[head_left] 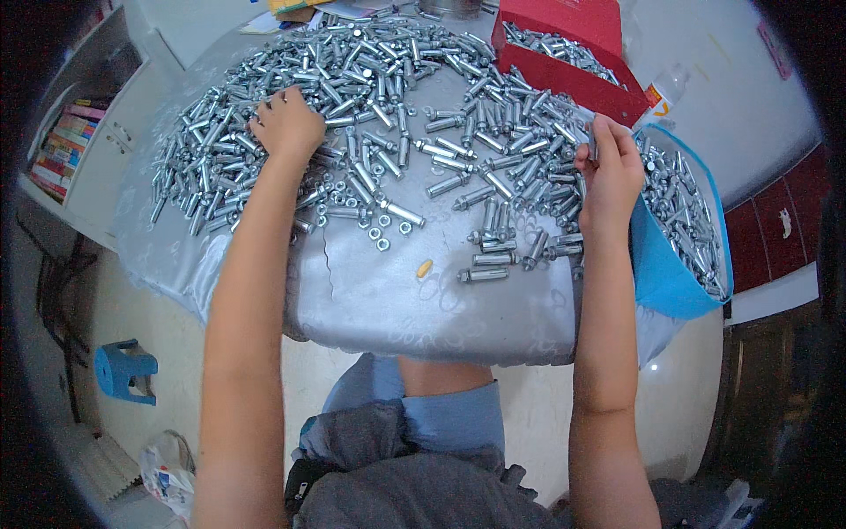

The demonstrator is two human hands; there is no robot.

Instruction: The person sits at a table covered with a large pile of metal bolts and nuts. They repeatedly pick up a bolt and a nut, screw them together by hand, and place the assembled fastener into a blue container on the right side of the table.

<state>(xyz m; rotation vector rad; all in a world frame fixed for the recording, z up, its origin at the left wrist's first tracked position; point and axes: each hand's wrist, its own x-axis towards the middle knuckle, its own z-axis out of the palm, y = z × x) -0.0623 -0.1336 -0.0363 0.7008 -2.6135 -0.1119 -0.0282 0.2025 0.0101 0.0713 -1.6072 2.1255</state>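
A large heap of silver expansion bolts (352,66) covers the far and left part of the table. My left hand (289,125) rests on this heap with its fingers curled down; what lies under the fingertips is hidden. On the right, my right hand (614,172) is closed, thumb against fingers, around a metal expansion bolt (591,139) held upright. Just left of that hand lies a second spread of bolts (520,159). Several loose hex nuts (382,244) lie near the front of the left heap.
A blue bin (679,295) full of bolts stands at the table's right edge. Behind it are a red box (564,26) with more bolts and a clear plastic bottle (671,81). A small yellow piece (424,268) lies on the grey tablecloth (379,304). A blue stool (123,370) stands on the floor.
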